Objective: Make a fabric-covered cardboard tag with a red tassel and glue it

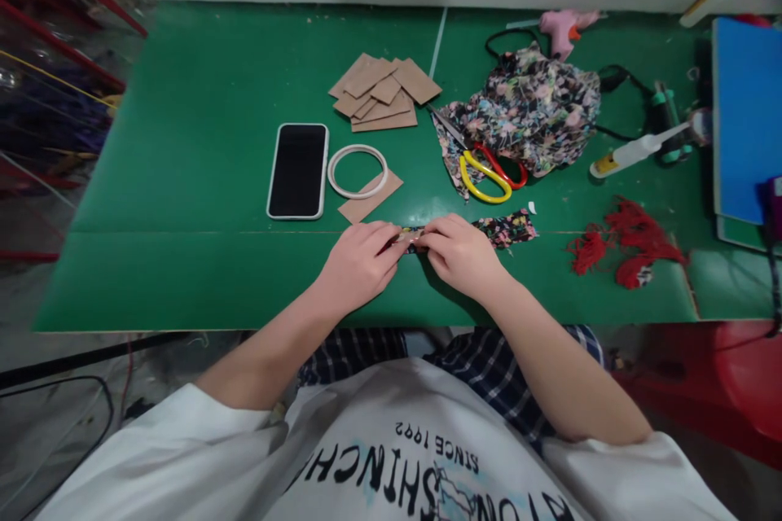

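A strip of dark floral fabric (pixel 511 229) lies on the green table in front of me, its right end stretching out past my right hand. My left hand (pixel 365 264) pinches the strip's left end, fingers closed. Close beside it, my right hand (pixel 463 255) has its fingertips pressed on the same strip. Between the two sets of fingertips a small brownish piece shows on the cloth; what it is I cannot make out. Just beyond my left hand, a white ring (pixel 331 171) rests partly over a brown cardboard rectangle (pixel 384 194).
A phone (pixel 297 172) lies left of the ring, cardboard pieces (pixel 384 89) behind it. Scissors (pixel 489 175) with red and yellow handles touch bunched floral fabric (pixel 538 110). Farther right are a pink glue gun (pixel 560 31), a white bottle (pixel 629 155), red tassels (pixel 641 236) and a blue board (pixel 745 122).
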The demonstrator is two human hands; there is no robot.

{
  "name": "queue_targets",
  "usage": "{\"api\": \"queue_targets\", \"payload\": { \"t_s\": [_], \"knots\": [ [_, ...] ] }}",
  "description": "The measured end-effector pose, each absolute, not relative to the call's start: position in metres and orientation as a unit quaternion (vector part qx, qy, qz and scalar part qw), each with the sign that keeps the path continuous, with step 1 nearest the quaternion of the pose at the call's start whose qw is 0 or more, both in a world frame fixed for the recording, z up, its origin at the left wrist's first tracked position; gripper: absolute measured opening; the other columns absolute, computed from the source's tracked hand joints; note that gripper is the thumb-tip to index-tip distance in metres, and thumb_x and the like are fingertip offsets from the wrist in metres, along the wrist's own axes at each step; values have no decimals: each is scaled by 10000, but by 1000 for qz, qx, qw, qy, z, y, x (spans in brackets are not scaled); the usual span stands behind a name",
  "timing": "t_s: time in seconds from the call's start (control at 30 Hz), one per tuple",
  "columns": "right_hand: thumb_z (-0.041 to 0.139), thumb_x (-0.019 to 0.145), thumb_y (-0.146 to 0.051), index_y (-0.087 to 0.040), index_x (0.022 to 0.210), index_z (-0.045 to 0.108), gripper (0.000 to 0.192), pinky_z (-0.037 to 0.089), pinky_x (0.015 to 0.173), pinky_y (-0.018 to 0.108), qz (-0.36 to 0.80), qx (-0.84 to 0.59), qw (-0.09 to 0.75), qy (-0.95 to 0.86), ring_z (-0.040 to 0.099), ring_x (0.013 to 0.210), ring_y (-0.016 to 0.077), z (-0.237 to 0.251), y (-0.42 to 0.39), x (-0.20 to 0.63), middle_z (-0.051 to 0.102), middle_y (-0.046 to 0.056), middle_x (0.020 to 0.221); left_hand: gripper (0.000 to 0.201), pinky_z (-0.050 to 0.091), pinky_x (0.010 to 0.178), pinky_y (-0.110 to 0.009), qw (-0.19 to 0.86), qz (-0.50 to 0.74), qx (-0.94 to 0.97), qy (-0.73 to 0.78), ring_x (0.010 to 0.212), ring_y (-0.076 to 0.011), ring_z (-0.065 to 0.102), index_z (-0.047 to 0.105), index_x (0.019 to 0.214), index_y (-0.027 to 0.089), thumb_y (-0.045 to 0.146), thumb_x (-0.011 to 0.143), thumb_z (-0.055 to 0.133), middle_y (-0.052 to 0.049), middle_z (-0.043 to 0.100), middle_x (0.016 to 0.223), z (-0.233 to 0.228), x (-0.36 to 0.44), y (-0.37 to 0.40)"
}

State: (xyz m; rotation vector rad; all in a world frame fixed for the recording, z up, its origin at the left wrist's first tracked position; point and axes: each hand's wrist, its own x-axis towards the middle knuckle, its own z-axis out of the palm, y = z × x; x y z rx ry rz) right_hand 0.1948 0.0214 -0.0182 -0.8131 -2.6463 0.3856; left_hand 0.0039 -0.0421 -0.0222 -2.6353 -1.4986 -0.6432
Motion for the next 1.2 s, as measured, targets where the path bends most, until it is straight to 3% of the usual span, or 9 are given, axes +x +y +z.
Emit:
{"api": "queue_targets", "payload": {
  "t_s": [0.37,0.53,0.63,0.77,1.2],
  "knots": [
    [430,856,-140,-177,919,701,281,445,747,329,187,-275,202,-921,493,819,181,-21,26,201,604,79,852,279,404,848,-371,-10,-193,-836,-513,1005,-219,554,598,1114,162,187,869,467,-60,650,996,-18,7,-44],
    [459,810,-90,-205,957,702,306,446,757,349,224,-278,191,-914,501,830,185,-22,32,210,597,69,865,251,393,788,-369,-32,-177,-815,-551,924,-214,559,625,1035,163,230,889,432,-67,632,912,-14,14,-41],
    [467,786,-68,-185,878,707,282,447,762,345,227,-301,211,-902,511,828,186,-21,35,214,609,63,840,247,385,779,-375,-25,-174,-812,-557,899,-214,560,635,981,155,236,899,416,-70,631,881,-14,15,-40],
    [470,810,-106,-166,881,676,227,439,767,337,207,-310,235,-898,514,830,187,-17,33,206,625,63,836,236,389,797,-370,-22,-182,-815,-550,957,-215,563,621,1017,158,220,897,428,-72,642,930,-17,15,-43],
    [491,864,-217,-154,785,626,168,411,707,304,195,-293,192,-916,483,761,177,-27,31,183,594,71,775,301,416,873,-399,-49,-199,-808,-552,1074,-226,537,559,1153,142,215,884,443,-100,621,1089,-22,13,-50]
  ]
}}
